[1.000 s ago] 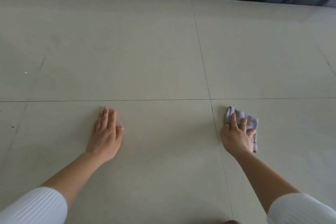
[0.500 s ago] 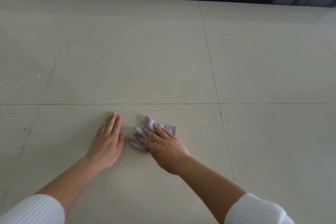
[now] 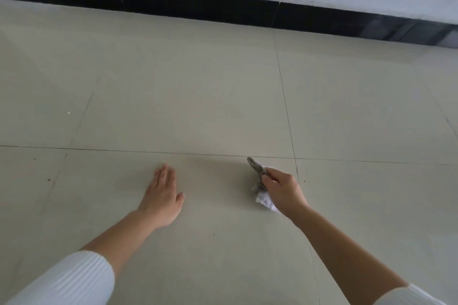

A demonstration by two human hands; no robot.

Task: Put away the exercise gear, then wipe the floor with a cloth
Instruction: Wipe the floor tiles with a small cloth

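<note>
Left hand [image 3: 162,195] flat, right hand [image 3: 282,190] curled.

The right hand [image 3: 282,190] covers the middle of the cloth [image 3: 257,176]. Only the far grey end and a pale near part of the cloth show, and how the fingers hold it underneath cannot be seen. The left hand [image 3: 163,198] lies flat on the floor [image 3: 198,94], so its palm is hidden. The left sleeve [image 3: 69,280] and the right sleeve [image 3: 406,297] are cut by the near edge. The black skirting [image 3: 198,7] is blurred at its right end and leaves the picture on both sides. A white speck [image 3: 68,112] and the dark specks [image 3: 48,179] are too small to identify.
</note>
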